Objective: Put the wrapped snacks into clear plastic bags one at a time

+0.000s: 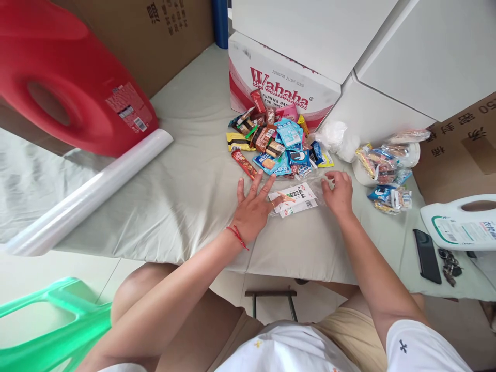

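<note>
Two white snack packets (298, 195) with dark print lie on a clear plastic bag (320, 192) in front of me. My left hand (251, 209), a red string at its wrist, is flat with fingers spread, its thumb at the packets' left edge. On the other side, my right hand (339, 192) has its fingers curled, thumb and forefinger pinching the bag's right edge. Just beyond both hands is a heap of colourful wrapped snacks (267, 137), with a red wrapped bar (244, 164) at its near left.
A Wahaha carton (284, 77) stands behind the heap. To the right are a white tub (362, 173) of snacks, a phone (427, 257), keys (450, 266) and a white jug (461, 227). A plastic film roll (96, 191) and red jug (96, 67) occupy the left.
</note>
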Demonstrator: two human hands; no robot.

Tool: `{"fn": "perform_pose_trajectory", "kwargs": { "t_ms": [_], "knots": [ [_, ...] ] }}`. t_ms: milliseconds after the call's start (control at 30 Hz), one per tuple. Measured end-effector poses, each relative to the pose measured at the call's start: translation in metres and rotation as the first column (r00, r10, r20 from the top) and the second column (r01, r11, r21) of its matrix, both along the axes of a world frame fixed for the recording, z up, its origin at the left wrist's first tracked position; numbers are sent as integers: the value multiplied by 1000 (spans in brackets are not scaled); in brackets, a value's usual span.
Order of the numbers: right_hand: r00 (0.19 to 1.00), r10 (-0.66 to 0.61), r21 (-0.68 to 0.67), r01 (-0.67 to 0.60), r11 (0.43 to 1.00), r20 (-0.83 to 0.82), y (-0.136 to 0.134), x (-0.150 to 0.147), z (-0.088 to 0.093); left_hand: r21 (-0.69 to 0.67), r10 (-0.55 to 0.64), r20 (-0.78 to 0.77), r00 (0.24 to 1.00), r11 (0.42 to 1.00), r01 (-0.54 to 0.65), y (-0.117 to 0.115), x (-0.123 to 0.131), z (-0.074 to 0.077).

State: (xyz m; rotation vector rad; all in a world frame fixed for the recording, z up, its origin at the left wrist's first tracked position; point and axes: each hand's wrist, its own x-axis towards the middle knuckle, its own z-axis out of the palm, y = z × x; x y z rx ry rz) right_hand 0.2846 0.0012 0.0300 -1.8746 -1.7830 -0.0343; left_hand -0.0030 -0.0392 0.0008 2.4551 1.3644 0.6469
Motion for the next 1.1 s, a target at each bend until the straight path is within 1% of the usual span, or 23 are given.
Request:
{"fn": "perform_pose_trajectory", "kwargs": {
  "t_ms": [33, 67, 100, 167, 200, 267, 333, 400, 467, 633, 733, 833, 900, 1000, 1100],
  "knots": [
    [996, 86, 32, -87, 996, 22, 2, -7, 7, -11, 4, 3, 1000, 1000, -4, 1, 0, -1],
    [981, 189, 25, -190, 981, 41, 6, -15, 13, -21, 2, 8, 1000, 1000, -2, 2, 0, -1],
    [954, 296, -15, -295, 955, 56, 10, -24, 19, -28, 2, 15, 1000, 1000, -1, 3, 0, -2],
    [876, 476, -141, -464, 875, 73, 22, -45, 27, -43, 0, 25, 1000, 999, 1, 4, -1, -2],
    [839, 538, -208, -514, 833, 81, 29, -54, 30, -48, -3, 26, 1000, 999, 5, 5, -1, -2],
    [783, 612, -343, -547, 763, 113, 43, -71, 32, -55, -16, 19, 1000, 998, 17, 5, -1, -2],
    [751, 636, -467, -506, 726, 175, 54, -83, 31, -57, -21, 7, 1000, 998, 21, 6, -1, -3],
    [734, 634, -541, -440, 717, 243, 60, -90, 31, -54, -18, 4, 1000, 998, 18, 6, -1, -3],
    [728, 623, -562, -399, 724, 286, 62, -93, 32, -52, -16, 9, 1000, 999, 16, 6, -1, -4],
    [748, 575, -542, -348, 765, 332, 55, -89, 32, -59, -13, 12, 1000, 998, 13, 5, 1, -5],
    [764, 588, -515, -404, 756, 264, 53, -85, 25, -78, -14, 2, 1000, 997, 14, 6, 1, -5],
    [779, 614, -471, -497, 729, 127, 55, -79, 18, -94, -16, -22, 1000, 995, 14, 6, 1, -3],
    [778, 627, -420, -558, 715, 33, 56, -76, 16, -100, -10, -38, 999, 995, 7, 6, 1, -1],
    [755, 652, -329, -634, 700, -67, 55, -73, 21, -107, -4, -46, 999, 994, -1, 5, 1, 1],
    [768, 636, -302, -626, 718, -79, 49, -74, 30, -110, -2, -48, 999, 994, -3, 5, 2, 2]
  ]
}}
